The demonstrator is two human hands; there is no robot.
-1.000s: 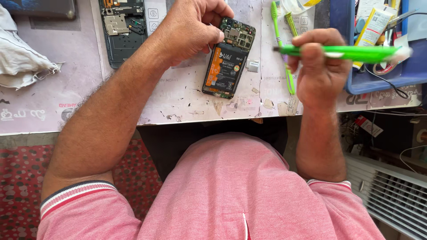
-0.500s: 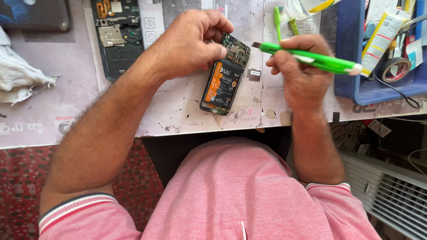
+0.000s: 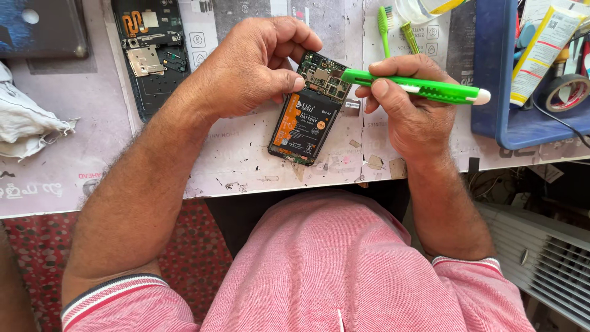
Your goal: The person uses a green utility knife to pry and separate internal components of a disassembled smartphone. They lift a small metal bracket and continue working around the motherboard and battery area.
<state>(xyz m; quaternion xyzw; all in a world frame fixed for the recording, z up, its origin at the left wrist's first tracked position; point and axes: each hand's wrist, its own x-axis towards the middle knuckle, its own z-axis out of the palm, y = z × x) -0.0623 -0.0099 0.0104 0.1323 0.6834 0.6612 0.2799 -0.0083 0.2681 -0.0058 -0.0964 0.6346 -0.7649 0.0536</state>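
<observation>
An opened phone (image 3: 307,114) with a black battery and a bare green circuit board lies tilted on the worn work mat (image 3: 246,160). My left hand (image 3: 258,64) grips its upper left edge, thumb pressed on the side. My right hand (image 3: 405,114) holds a bright green pen-shaped tool (image 3: 418,86) level, its tip resting on the circuit board at the phone's top right.
A second opened phone frame (image 3: 150,52) lies at the back left, beside a dark panel (image 3: 40,27). A white rag (image 3: 24,123) sits at the left. A blue tray (image 3: 522,80) with a tube and tape roll stands right. A green toothbrush (image 3: 385,27) lies behind.
My right hand has swung the green tool from above and right down to the phone, so its tip now touches the circuit board. My left hand kept its hold on the phone.
</observation>
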